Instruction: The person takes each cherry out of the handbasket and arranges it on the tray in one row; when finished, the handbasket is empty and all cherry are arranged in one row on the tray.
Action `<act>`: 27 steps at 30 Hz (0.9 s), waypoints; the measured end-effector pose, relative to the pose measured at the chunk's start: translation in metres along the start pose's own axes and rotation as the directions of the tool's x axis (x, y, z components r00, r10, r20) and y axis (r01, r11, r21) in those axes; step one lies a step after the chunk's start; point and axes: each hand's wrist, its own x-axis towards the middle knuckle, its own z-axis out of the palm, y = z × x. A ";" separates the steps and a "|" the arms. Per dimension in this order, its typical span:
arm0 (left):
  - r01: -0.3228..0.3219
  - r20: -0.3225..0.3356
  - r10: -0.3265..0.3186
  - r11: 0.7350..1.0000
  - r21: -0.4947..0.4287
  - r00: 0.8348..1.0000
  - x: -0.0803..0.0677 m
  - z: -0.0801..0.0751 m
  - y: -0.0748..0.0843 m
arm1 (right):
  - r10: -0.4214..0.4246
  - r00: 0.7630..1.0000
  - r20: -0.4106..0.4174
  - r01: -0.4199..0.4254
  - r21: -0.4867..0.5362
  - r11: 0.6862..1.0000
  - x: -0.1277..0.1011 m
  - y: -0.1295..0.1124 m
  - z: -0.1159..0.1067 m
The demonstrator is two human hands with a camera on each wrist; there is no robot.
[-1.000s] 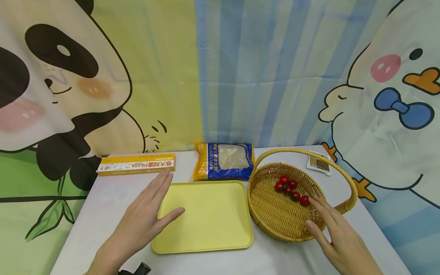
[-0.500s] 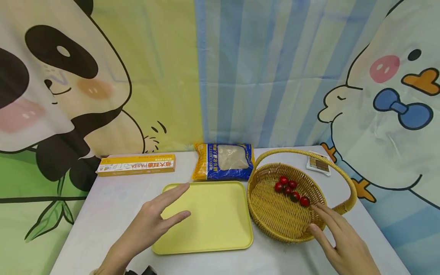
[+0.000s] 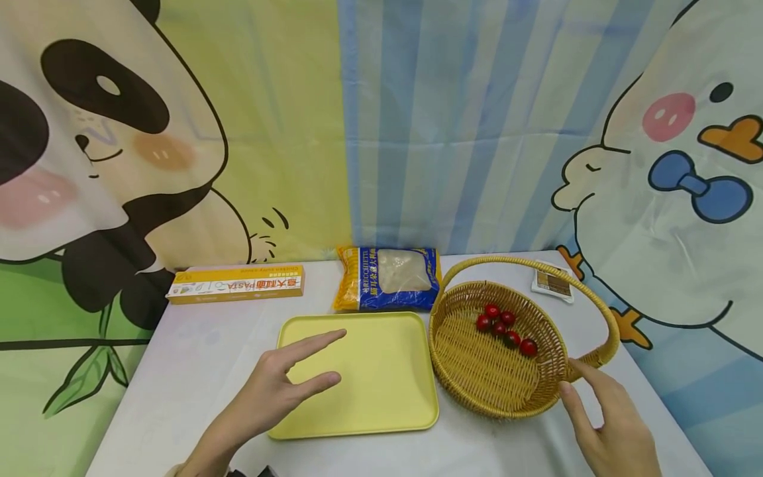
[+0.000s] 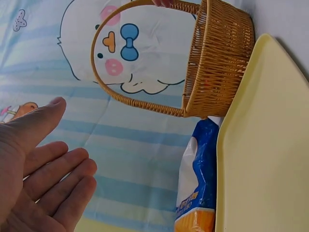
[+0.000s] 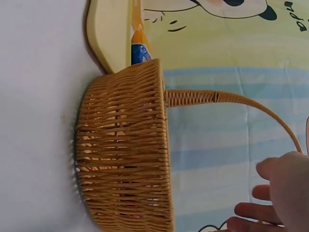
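Five small red tomatoes (image 3: pixel 503 326) lie in one wicker basket (image 3: pixel 477 371) on the white surface (image 3: pixel 197 351), clustered toward its far right inner wall; one looped handle (image 3: pixel 536 265) arches over it. One flat yellow tray (image 3: pixel 375 397) sits just left of the basket, nearly touching it. Behind them: one blue-and-yellow pasta bag (image 3: pixel 387 279), one long yellow pasta box (image 3: pixel 236 284), one small brown-and-white packet (image 3: pixel 553 285) at the far right corner. Two hands. Left hand (image 3: pixel 280 387) flat over the tray's near left part, fingers straight and spread, holding nothing. Right hand (image 3: pixel 614 427) just beside the basket's near right rim, fingers extended toward where the handle meets the rim, gripping nothing; contact cannot be told. The head view alone shows the tomatoes and the box. Left wrist view shows the open palm (image 4: pixel 38 179), the tray edge, the bag and the basket's outer weave (image 4: pixel 217 58) from the side. Right wrist view shows the basket's woven wall (image 5: pixel 125 154) and handle root close up, contents hidden, fingers loosely out at the corner
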 end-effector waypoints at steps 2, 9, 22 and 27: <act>0.001 0.006 -0.001 1.000 -0.012 1.000 0.000 0.001 0.001 | 0.023 0.996 -0.087 -0.020 0.032 0.999 0.000 0.002 0.001; 0.004 0.011 -0.004 1.000 -0.010 1.000 0.000 0.003 0.001 | 0.078 0.970 -0.230 -0.059 0.085 0.995 0.001 0.006 0.004; 0.016 0.024 -0.013 0.994 -0.113 1.000 0.000 0.004 0.000 | 0.253 0.900 -0.356 -0.078 0.440 0.895 0.003 0.027 0.005; 0.028 0.029 -0.025 0.993 -0.118 0.999 0.000 0.003 0.001 | 0.316 0.920 -0.233 -0.113 0.612 0.783 0.006 0.039 0.009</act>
